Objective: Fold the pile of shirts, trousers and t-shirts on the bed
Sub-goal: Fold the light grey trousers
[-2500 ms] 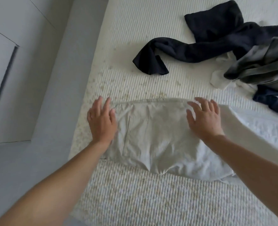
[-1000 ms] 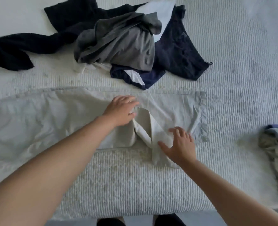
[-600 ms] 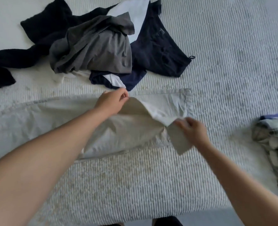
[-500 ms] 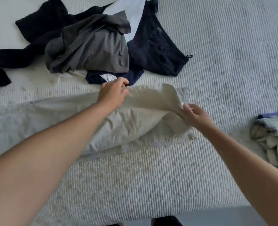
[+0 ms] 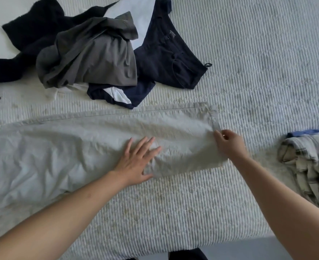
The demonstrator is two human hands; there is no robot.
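Note:
Pale beige trousers point(image 5: 76, 147) lie stretched flat across the white ribbed bed point(image 5: 258, 72), running from the left edge to their hem at centre right. My left hand point(image 5: 138, 160) lies flat on the leg with fingers spread. My right hand point(image 5: 229, 144) pinches the hem end of the trousers at its right edge. Behind them sits the unfolded pile: a grey garment point(image 5: 91, 59) on top, navy trousers point(image 5: 169, 59), a black garment point(image 5: 29, 34) and some white cloth point(image 5: 136, 21).
A folded checked shirt point(image 5: 304, 162) with blue cloth lies at the bed's right edge. The bed's near edge runs along the bottom, with dark feet point(image 5: 186, 255) and grey floor below it.
The upper trouser leg, lifted by both hands half a second ago, now lies flat over the lower one. My left hand has let go and spread flat; my right keeps the hem.

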